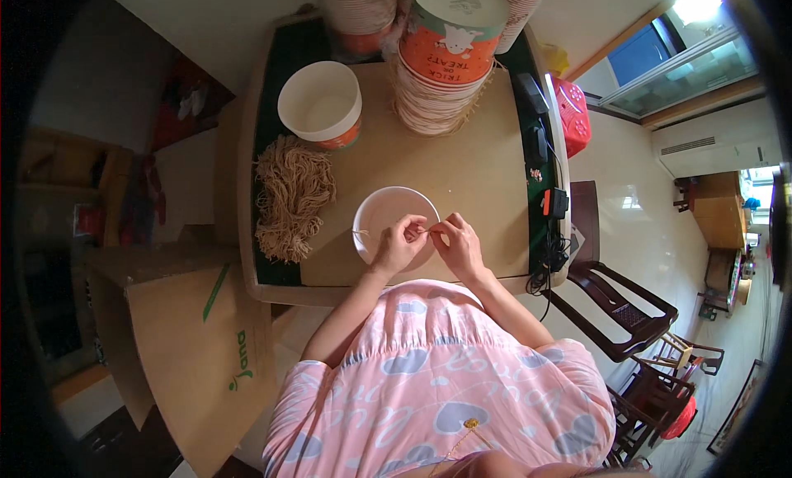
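Observation:
A white paper bucket [375,210] stands near the table's front edge, its mouth facing up. A short end of beige cord [360,231] shows at its left rim. Over the right side of the mouth, my left hand [402,242] and my right hand [457,245] meet, fingertips almost touching. Both are closed in a pinch on a thin bit of cord [426,230] between them; the fingers hide most of it. A loose bundle of beige cords [293,199] lies left of the bucket.
Another white bucket [320,101] with an orange outside stands behind the cord bundle. Tall stacks of upturned orange buckets [445,53] with cords fill the back. Black chargers and cables [554,204] line the right edge. A cardboard box [194,346] is at the left, a dark chair [619,313] at the right.

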